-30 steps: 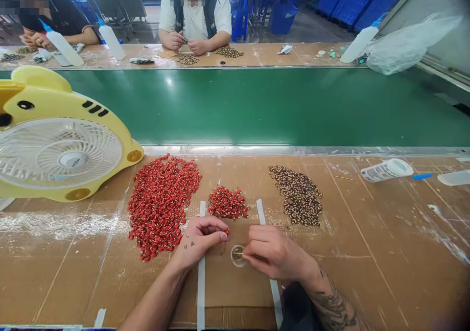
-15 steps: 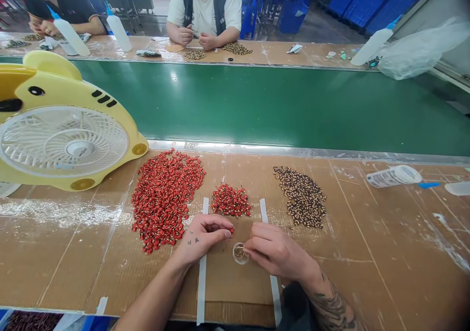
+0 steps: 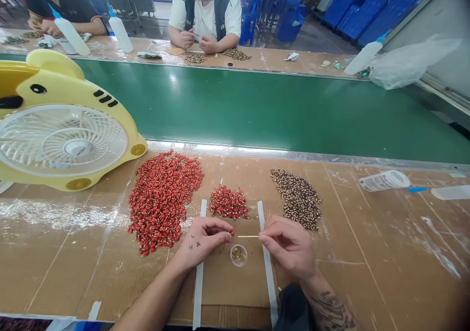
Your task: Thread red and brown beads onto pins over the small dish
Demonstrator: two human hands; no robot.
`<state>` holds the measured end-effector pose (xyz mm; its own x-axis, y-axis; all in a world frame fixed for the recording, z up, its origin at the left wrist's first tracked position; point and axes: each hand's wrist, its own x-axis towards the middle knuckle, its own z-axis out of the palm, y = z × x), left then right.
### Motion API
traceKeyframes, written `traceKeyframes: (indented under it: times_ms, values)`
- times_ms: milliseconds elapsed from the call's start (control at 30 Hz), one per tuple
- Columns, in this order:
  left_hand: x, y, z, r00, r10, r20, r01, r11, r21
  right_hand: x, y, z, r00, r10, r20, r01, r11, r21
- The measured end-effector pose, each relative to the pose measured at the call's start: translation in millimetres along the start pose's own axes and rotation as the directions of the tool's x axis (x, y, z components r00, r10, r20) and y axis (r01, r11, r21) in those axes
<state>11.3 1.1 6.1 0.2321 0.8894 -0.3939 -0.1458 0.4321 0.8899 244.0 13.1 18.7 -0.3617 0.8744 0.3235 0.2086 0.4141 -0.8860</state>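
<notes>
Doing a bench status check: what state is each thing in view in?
Left hand: pinching small red bead
Right hand: holding thin white stick level, tip just short of the bead
Clear round dish: upright on the cardboard, untouched
Yellow desk fan: standing; running or not, cannot tell
Large red bead pile: loose, spread
Dark bead pile: loose, spread

Tattooed right forearm (image 3: 330,312), small probably inked marks (image 3: 194,245) on left hand (image 3: 205,238)

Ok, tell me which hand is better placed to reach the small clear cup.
Right hand, probably: its thin white stick is near the small clear cup; the left hand pinches a red bead.
</notes>
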Motion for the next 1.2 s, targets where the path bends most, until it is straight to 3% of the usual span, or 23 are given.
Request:
traceKeyframes:
  times_ms: [500, 667, 767, 833, 900, 967, 1067, 1133, 1200]
  values:
    - [-0.6, 2.1, -1.2, 1.000, 0.017, -0.007, -0.017, 0.998, 0.061, 8.3, -5.9, 13.8, 1.000, -0.019, 0.024, 0.023, 0.981, -0.195]
    - [-1.2, 2.6, -0.6, 0.999, 0.023, -0.027, -0.021, 0.997, 0.074, 6.7, -3.7, 7.4, 0.999, 0.015, 0.029, -0.010, 0.982, -0.189]
    - [-1.5, 2.5, -0.5, 0.999, 0.025, -0.032, -0.022, 0.997, 0.075, 6.4, -3.4, 3.8, 0.984, 0.020, 0.175, 0.008, 0.987, -0.162]
    - [-1.5, 2.5, -0.8, 0.999, 0.031, -0.032, -0.029, 0.997, 0.074, 7.3, -4.1, 4.0, 0.946, 0.045, 0.321, 0.023, 0.978, -0.206]
    - [-1.7, 2.1, -1.5, 0.999, 0.036, -0.031, -0.034, 0.997, 0.067, 9.0, -5.0, 2.6, 0.915, 0.088, 0.393, 0.026, 0.961, -0.274]
    - [-1.7, 1.2, -2.6, 0.999, 0.032, -0.033, -0.030, 0.998, 0.059, 10.9, -5.5, -5.4, 0.928, 0.121, 0.351, 0.001, 0.945, -0.328]
    - [-0.9, -0.4, -4.5, 0.999, 0.025, -0.041, -0.023, 0.998, 0.057, 10.9, -5.6, -32.1, 0.973, 0.177, 0.145, -0.102, 0.903, -0.418]
    - [-0.2, -0.7, -5.5, 0.999, 0.030, -0.029, -0.028, 0.998, 0.058, 6.9, -5.5, -53.6, 0.970, 0.237, 0.047, -0.185, 0.851, -0.491]
    - [0.2, -0.2, -5.9, 0.999, 0.036, -0.008, -0.035, 0.998, 0.060, -0.2, -4.7, -70.5, 0.949, 0.312, 0.045, -0.233, 0.791, -0.567]
